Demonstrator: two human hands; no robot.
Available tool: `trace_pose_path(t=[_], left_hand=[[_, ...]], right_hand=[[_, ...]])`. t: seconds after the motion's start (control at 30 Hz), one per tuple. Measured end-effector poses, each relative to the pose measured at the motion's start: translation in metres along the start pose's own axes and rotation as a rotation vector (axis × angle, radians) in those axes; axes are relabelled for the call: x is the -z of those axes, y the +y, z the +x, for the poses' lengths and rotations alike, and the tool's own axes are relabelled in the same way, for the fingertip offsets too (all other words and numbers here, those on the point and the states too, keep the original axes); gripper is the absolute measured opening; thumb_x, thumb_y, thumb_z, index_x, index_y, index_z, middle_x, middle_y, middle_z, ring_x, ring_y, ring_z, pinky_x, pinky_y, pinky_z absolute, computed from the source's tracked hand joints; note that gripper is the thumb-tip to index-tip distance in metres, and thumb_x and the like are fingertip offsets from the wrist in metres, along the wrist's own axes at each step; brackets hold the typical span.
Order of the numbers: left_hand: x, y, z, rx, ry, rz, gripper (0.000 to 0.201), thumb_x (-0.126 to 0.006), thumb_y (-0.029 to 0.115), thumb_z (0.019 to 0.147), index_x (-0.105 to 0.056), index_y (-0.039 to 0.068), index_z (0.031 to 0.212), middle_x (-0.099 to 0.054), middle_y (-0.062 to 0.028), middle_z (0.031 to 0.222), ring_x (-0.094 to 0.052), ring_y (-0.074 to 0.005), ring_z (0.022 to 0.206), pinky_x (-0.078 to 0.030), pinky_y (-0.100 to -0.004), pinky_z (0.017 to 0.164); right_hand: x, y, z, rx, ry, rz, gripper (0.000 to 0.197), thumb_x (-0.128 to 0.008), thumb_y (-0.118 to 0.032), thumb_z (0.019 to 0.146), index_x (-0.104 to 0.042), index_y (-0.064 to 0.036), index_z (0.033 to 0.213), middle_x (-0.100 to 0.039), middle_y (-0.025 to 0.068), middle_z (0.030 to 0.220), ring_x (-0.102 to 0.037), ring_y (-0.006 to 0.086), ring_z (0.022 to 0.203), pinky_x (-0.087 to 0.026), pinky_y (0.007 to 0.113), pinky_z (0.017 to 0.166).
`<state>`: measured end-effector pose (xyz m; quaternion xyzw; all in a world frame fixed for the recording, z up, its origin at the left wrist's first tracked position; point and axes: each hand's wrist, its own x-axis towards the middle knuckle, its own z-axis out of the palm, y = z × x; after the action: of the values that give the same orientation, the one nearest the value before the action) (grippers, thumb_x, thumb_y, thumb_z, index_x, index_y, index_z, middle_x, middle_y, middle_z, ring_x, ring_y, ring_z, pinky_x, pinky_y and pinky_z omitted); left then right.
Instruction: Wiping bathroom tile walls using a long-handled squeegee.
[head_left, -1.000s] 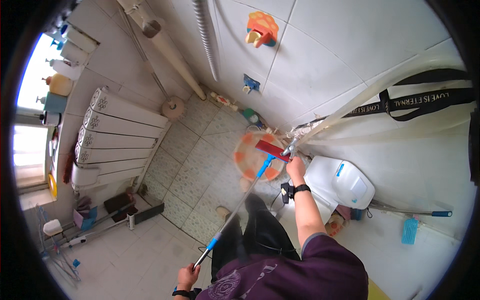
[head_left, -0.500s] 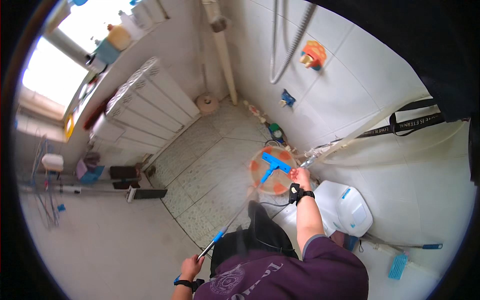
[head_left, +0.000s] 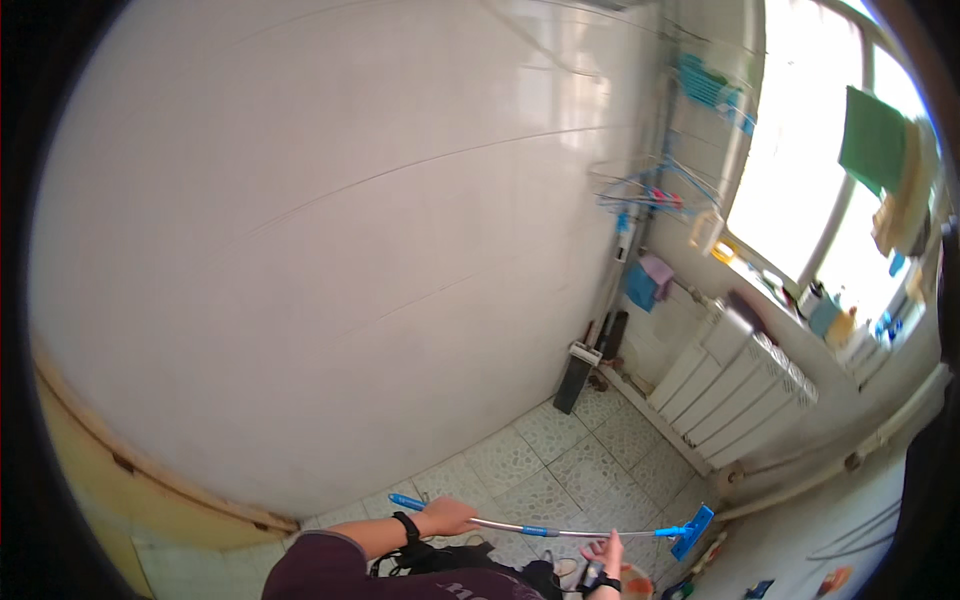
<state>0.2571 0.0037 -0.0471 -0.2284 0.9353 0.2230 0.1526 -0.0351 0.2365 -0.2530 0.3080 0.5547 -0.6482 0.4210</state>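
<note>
A long-poled squeegee (head_left: pixel 500 524) with a blue T-shaped head lies nearly level across the front of my body. My left hand (head_left: pixel 450 516) is wrapped round its pole, close to the blue grip end on the left. On the right, the blue head (head_left: pixel 690 532) points toward the pipe and wall. Just under the pole near that head is my right hand (head_left: pixel 604 550), palm turned up and fingers apart. Whether its fingertips touch the pole I cannot tell. Both wrists wear black straps.
A flat mop (head_left: pixel 577 375) leans in the far corner by a white radiator (head_left: pixel 735 385). Bottles (head_left: pixel 825 312) line the windowsill. Hangers (head_left: pixel 660 190) hang beside the window. A wide tiled wall (head_left: pixel 330 270) fills the left, and part of an orange-white basin (head_left: pixel 636 582) shows below my right hand.
My view has swung left toward the plain wall and window. The squeegee pole has gone from slanting to nearly level. My left hand still grips it; my right hand is now beneath the pole.
</note>
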Motion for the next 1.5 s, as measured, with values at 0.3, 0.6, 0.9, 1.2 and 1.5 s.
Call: trace_pose_path(t=[0.3, 0.6, 0.9, 1.2, 1.5], left_hand=[[-0.029, -0.030, -0.119, 0.267, 0.694, -0.182, 0.017, -0.055, 0.025, 0.071, -0.055, 0.012, 0.081, -0.054, -0.0045, 0.070, -0.053, -0.0255, 0.067, -0.042, -0.0382, 0.055], [-0.136, 0.023, -0.265, 1.156, 0.557, -0.162, 0.023, -0.057, 0.038, 0.065, -0.060, 0.016, 0.071, -0.058, -0.0068, 0.068, -0.056, -0.0247, 0.070, -0.039, -0.0397, 0.072], [-0.374, 0.129, -0.281, 1.730, 0.670, -0.749, 0.042, -0.059, 0.050, 0.063, -0.062, 0.008, 0.070, -0.059, -0.0145, 0.068, -0.057, -0.0325, 0.070, -0.045, -0.0406, 0.062], [-0.327, 0.035, -0.343, 1.806, 1.050, -1.112, 0.042, -0.061, 0.043, 0.067, -0.057, 0.002, 0.063, -0.053, -0.0135, 0.054, -0.053, -0.0285, 0.055, -0.041, -0.0367, 0.053], [-0.242, -0.088, -0.500, 1.643, 1.245, -0.893, 0.035, -0.064, 0.033, 0.065, -0.052, 0.002, 0.056, -0.049, -0.0164, 0.050, -0.049, -0.0345, 0.051, -0.038, -0.0386, 0.047]], right_hand=[[-0.212, 0.009, -0.107, -0.146, -0.418, 0.126, 0.030, -0.039, -0.036, 0.083, -0.033, -0.0128, 0.065, -0.038, -0.0008, 0.054, -0.040, 0.0144, 0.050, -0.037, 0.033, 0.056], [-0.303, 0.125, -0.193, -0.331, -0.775, -0.273, 0.026, -0.039, -0.024, 0.084, -0.032, -0.0107, 0.062, -0.027, -0.0009, 0.050, -0.028, 0.0131, 0.043, -0.033, 0.030, 0.049], [-0.286, 0.241, -0.339, -0.412, -1.489, -0.892, 0.027, -0.038, -0.024, 0.087, -0.042, -0.0045, 0.069, -0.040, 0.0042, 0.058, -0.040, 0.0152, 0.052, -0.041, 0.033, 0.060], [-0.336, 0.359, -0.453, 0.033, -2.006, -1.240, 0.030, -0.034, -0.024, 0.088, -0.047, -0.0004, 0.074, -0.054, 0.0102, 0.071, -0.055, 0.0197, 0.071, -0.044, 0.032, 0.071], [-0.410, 0.436, -0.651, 0.610, -1.865, -0.793, 0.034, -0.034, -0.030, 0.088, -0.046, -0.0032, 0.069, -0.048, 0.0043, 0.054, -0.048, 0.0130, 0.050, -0.038, 0.027, 0.047]])
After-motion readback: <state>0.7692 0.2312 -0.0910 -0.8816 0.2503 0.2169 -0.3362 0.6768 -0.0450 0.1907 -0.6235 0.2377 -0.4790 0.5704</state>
